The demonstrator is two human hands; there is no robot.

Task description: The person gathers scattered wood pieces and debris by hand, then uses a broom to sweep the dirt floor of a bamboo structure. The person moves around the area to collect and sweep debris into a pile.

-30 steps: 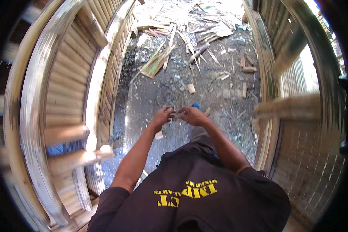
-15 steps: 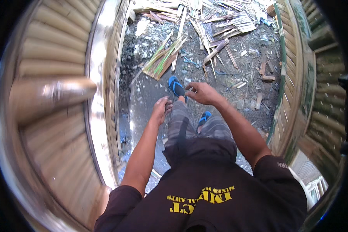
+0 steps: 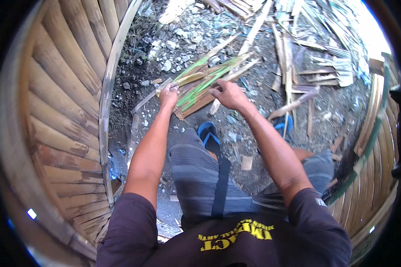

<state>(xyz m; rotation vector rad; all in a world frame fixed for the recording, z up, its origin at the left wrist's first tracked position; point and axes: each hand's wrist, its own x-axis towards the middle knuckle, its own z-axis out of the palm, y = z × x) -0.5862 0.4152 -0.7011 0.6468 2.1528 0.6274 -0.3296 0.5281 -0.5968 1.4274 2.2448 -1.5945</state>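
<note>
A flat bundle of dry palm-leaf strips with green streaks (image 3: 198,94) lies on the ground ahead of me. At its left side my left hand (image 3: 168,96) is closed round a yellowish-brown strip (image 3: 191,79), whose short end pokes out left of the fingers. Over the bundle's right part hangs my right hand (image 3: 231,95), fingers curled, thumb and index a little apart. I see nothing between them; whether the fingertips touch the strips I cannot tell.
Bamboo-slat walls curve along the left (image 3: 69,95) and right (image 3: 381,147). More dry leaf strips (image 3: 289,66) and a leaf pile (image 3: 338,71) lie farther off. Stones (image 3: 167,66) and wood scraps (image 3: 247,163) dot the dirt. My blue-strapped sandals (image 3: 208,133) stand below my hands.
I have stepped forward and bent low over the leaf bundle. Both hands have reached out to it, and the left has closed on a strip. My legs are spread wider.
</note>
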